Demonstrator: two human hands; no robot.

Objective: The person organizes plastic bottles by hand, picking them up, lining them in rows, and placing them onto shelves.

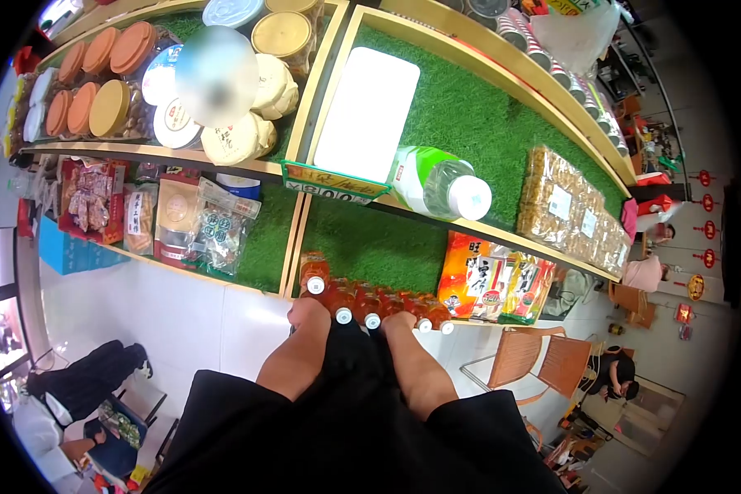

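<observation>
Several bottles with red-orange contents and white caps (343,314) stand in a row along the front edge of the lower green shelf (379,243). My left hand (308,313) is at the left end of the row, against the bottles, with its fingers mostly hidden. At the right part of the row, my right hand (398,321) touches the bottles, and its fingers are hidden too. Whether either hand grips a bottle cannot be made out. Orange and red snack packets (477,276) lie on the same shelf to the right.
Above, the upper shelf holds a white box (366,111), a clear bottle with a green label (440,183) and bagged snacks (564,206). Jars (132,49) fill the upper left. A brown chair (564,365) stands at the right; people sit at lower left (82,370) and right (616,372).
</observation>
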